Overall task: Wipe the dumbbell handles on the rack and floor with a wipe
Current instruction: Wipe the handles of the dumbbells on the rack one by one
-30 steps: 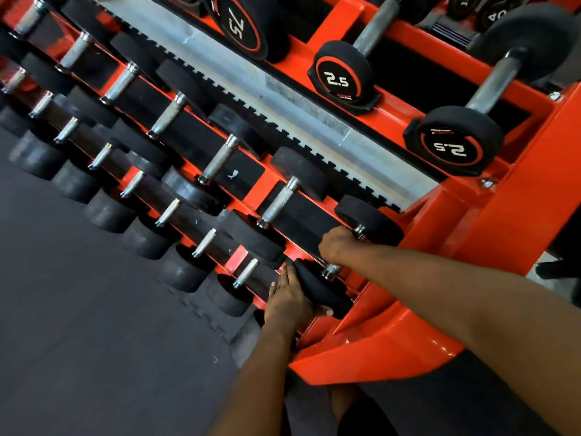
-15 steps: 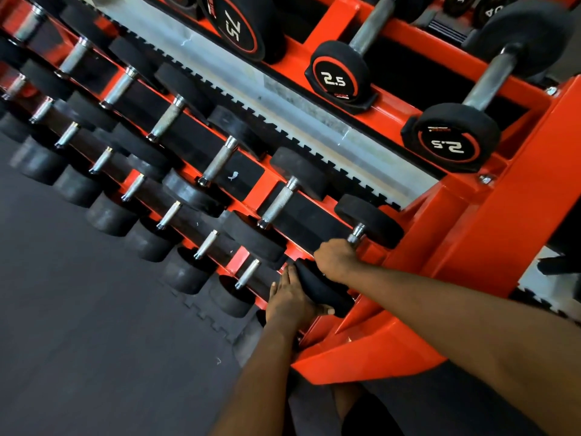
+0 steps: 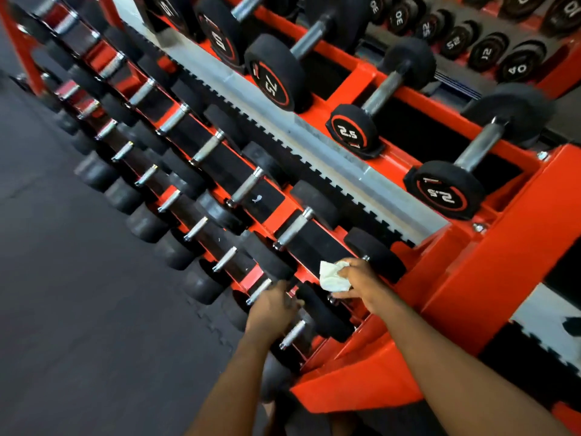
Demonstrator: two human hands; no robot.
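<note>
Right hand pinches soft, light wipe over end dumbbell; left hand beside it, grip unclear. Likely heavy; wrap wipe round handle.

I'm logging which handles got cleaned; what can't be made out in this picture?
Head view only:
- Handle of the dumbbell: covered by the right hand and wipe.
- Grip of the left hand: too blurred to tell what it holds.
- The far-left dumbbells: motion-blurred.
- The top-right plates: cut off by the edge.
</note>
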